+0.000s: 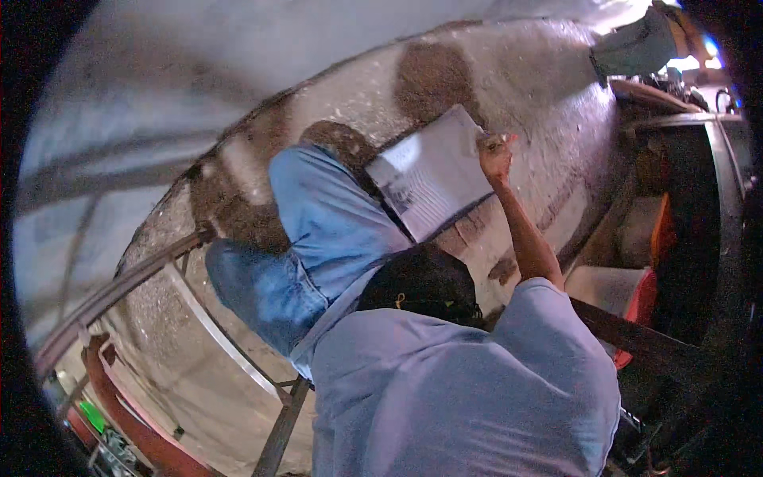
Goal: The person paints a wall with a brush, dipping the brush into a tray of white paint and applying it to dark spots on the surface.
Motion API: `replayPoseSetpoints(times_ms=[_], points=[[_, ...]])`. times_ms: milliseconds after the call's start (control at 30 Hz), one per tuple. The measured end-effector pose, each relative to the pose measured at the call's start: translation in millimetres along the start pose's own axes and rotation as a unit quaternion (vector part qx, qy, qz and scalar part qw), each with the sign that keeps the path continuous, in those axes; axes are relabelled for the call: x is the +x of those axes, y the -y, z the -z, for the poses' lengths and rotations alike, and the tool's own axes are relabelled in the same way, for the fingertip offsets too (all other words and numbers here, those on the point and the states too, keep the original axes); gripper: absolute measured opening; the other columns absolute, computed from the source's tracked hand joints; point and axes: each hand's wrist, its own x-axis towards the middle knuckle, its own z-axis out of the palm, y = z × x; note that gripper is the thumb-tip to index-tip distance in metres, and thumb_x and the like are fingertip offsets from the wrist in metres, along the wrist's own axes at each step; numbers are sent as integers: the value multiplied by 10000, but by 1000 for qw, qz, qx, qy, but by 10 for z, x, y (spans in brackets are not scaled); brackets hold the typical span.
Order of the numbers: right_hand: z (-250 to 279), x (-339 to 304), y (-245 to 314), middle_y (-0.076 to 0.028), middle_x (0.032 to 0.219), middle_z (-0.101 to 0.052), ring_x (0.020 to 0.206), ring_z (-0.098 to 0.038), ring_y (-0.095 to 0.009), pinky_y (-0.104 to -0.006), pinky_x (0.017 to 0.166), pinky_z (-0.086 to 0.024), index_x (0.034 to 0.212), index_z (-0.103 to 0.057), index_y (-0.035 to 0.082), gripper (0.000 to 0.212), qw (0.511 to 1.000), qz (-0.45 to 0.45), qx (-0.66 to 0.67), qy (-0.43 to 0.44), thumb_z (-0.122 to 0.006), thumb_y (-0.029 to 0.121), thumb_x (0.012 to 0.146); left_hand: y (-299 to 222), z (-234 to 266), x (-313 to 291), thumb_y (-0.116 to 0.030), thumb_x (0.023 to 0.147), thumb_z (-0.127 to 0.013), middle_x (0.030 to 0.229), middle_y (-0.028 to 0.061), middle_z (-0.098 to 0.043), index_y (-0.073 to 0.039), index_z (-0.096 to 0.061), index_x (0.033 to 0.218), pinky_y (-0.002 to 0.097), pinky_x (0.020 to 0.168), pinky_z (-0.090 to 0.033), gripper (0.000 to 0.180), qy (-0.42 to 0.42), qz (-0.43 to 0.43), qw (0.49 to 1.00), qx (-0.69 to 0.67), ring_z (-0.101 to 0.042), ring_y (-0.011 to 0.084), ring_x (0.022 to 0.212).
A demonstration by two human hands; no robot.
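My right hand (496, 157) is closed in a pinch at the right edge of a thin grey-white sheet or open booklet (435, 181). A small reddish tip shows at its fingers, but I cannot make out what it belongs to. The sheet lies past my bent knee, with fine lines across its near part and a dark lower edge. At the far left my left hand (98, 351) is closed round a bar of a metal frame (127, 286). A rounded black cloth thing (417, 285), a cap or pouch, sits against my grey-blue shirt, beside my jeans.
The floor (524, 71) is pale and rough, with brown patches. A dark metal-edged cabinet (719, 183) stands at right, with red and orange things (640, 306) beside it. A greenish trouser leg (636, 49) shows at upper right. A whitish sheet-like surface (119, 119) spans upper left.
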Motion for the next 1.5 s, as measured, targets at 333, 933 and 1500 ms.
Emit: replayPoseSetpoints(times_ms=[333, 933, 1500], points=[[-454, -410, -853, -96, 586, -546, 573, -550, -263, -375, 622, -435, 849, -526, 15, 229, 905, 150, -394, -49, -479, 225, 770, 35, -72, 44, -265, 732, -508, 716, 82, -560, -33, -559, 764, 279, 497, -409, 241, 20, -62, 992, 107, -524, 172, 589], [-872, -309, -842, -118, 704, -541, 685, -526, -332, -379, 642, -414, 854, -469, 41, 211, 993, -88, -28, 80, -431, 242, 801, -1, 36, 25, -242, 744, -526, 635, 133, -577, 28, -601, 724, 299, 402, -436, 281, 23, -69, 986, 148, -543, 208, 504], [-652, -652, -1201, -61, 984, -517, 920, -484, -216, -321, 786, -407, 963, -513, 35, 261, 888, -295, 351, 37, -566, 157, 739, 71, 117, 197, -228, 716, -537, 672, 123, -571, 1, -594, 730, 319, 474, -441, 237, 94, -13, 995, 29, -549, 217, 589]])
